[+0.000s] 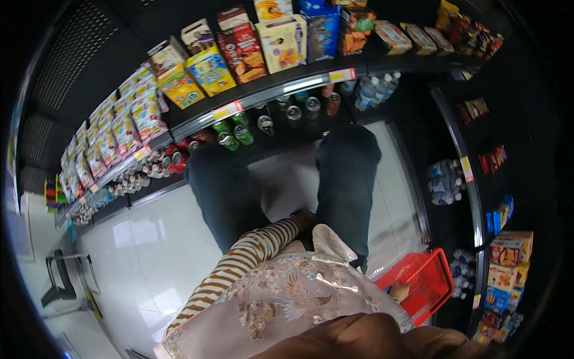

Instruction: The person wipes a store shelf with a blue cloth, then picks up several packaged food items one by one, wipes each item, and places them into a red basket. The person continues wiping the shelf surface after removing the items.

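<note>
My left hand [304, 219], at the end of a brown-and-white striped sleeve, rests low between my bent knees. It is dark and partly hidden, so its fingers and anything in them are unclear. At my right side, my right hand [400, 291] is closed around the handle of a red plastic shopping basket [441, 294]; no goods show in the visible part of the basket. In front of my knees, drink cans [242, 133] stand on the lower shelf. Snack boxes [244, 54] and patterned snack bags [148, 110] line the shelf above.
The front shelf edge [278, 92] curves across above my knees. A second shelving unit [462, 148] runs down the right, with water bottles [444, 181], snack packets [492, 159] and boxes [506, 251]. Glossy tiled floor [134, 242] lies to the left, with a black-and-metal object [60, 278] farther out.
</note>
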{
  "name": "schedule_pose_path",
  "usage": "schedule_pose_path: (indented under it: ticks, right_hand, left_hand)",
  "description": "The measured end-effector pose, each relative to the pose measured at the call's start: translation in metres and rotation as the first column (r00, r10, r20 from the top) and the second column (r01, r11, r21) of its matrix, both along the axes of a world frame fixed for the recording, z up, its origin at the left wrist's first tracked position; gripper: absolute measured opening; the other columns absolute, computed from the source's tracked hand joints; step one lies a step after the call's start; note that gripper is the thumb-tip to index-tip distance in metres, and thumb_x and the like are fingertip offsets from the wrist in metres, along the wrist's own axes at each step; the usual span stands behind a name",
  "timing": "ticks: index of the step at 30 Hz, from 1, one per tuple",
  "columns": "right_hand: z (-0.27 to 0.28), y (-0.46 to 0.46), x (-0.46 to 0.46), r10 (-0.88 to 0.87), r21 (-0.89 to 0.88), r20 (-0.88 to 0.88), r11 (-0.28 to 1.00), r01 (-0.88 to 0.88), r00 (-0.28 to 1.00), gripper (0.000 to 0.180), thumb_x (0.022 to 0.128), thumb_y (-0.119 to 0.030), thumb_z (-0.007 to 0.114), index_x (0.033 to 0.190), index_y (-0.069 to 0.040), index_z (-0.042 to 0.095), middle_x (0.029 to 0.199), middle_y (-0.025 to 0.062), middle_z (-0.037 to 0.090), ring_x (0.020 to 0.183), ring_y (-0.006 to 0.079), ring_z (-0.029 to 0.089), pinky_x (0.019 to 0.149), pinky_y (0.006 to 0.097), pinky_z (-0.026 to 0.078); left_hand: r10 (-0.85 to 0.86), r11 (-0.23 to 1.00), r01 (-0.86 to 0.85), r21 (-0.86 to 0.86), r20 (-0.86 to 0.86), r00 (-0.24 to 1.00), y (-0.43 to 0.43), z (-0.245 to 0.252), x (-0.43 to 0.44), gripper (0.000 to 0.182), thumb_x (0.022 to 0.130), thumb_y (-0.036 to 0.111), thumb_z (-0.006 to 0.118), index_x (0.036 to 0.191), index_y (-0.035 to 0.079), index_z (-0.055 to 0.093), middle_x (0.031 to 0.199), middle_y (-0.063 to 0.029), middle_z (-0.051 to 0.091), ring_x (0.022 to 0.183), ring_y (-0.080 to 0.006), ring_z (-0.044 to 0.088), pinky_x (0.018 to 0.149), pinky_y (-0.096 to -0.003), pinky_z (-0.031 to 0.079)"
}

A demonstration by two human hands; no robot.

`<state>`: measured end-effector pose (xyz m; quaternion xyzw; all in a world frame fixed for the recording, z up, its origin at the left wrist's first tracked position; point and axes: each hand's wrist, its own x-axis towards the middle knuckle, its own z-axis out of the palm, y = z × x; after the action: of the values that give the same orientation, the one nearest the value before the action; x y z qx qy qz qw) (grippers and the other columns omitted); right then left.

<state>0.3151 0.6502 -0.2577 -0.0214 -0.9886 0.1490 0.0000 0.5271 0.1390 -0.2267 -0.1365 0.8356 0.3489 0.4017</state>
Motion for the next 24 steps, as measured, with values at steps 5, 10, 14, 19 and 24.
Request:
schedule_pose_path:
  ticks: [5,10,14,19,24]
  right_hand:
    - [0.034,-0.032,0.037,0.197,0.079,0.022,0.977,-0.198,0.980,0.031,0.072,-0.020,0.072,0.089,0.003,0.060,0.068,0.0224,0.065,0.066,0.0437,0.066,0.061,0.0512,0.052]
    - [0.045,-0.067,0.054,0.457,0.110,0.115,0.877,-0.468,0.882,0.033,0.074,-0.016,0.070,0.102,-0.001,0.061,0.066,0.0198,0.063,0.063,0.0438,0.065,0.061,0.0547,0.052]
    - [0.053,-0.125,0.045,0.623,0.054,0.219,0.761,-0.647,0.751,0.037,0.074,-0.014,0.070,0.108,-0.004,0.060,0.074,0.0206,0.066,0.071,0.0419,0.067,0.065,0.0541,0.053]
    - [0.057,-0.217,0.005,0.771,0.014,0.247,0.603,-0.798,0.587,0.039,0.074,-0.014,0.071,0.110,-0.005,0.062,0.076,0.0206,0.067,0.071,0.0409,0.067,0.066,0.0521,0.053]
    - [0.050,-0.319,-0.048,0.813,0.067,0.164,0.557,-0.828,0.559,0.026,0.075,-0.014,0.065,0.099,-0.006,0.063,0.070,0.0222,0.066,0.065,0.0413,0.067,0.062,0.0532,0.054]
  left_hand:
    - [0.007,0.999,-0.008,0.039,0.016,1.000,-0.003,-0.025,0.027,0.043,0.106,0.024,0.040,0.144,0.010,0.055,0.145,-0.0204,0.055,0.131,-0.0362,0.053,0.110,-0.0446,0.041]
    - [-0.038,0.998,0.036,0.051,0.048,0.998,-0.008,-0.036,0.029,0.043,0.106,0.024,0.041,0.144,0.010,0.055,0.145,-0.0204,0.055,0.131,-0.0364,0.053,0.110,-0.0449,0.041]
    - [-0.057,0.997,0.054,0.055,0.055,0.997,-0.011,-0.038,0.028,0.043,0.105,0.024,0.042,0.144,0.010,0.054,0.145,-0.0204,0.054,0.131,-0.0366,0.053,0.110,-0.0451,0.041]
    - [-0.069,0.996,0.066,0.064,0.059,0.996,-0.014,-0.041,0.024,0.043,0.105,0.024,0.043,0.144,0.010,0.054,0.145,-0.0203,0.054,0.130,-0.0368,0.053,0.109,-0.0455,0.041]
    - [-0.064,0.995,0.059,0.080,0.062,0.996,-0.018,-0.044,0.018,0.044,0.104,0.024,0.044,0.145,0.009,0.053,0.145,-0.0203,0.054,0.130,-0.0370,0.053,0.109,-0.0458,0.041]
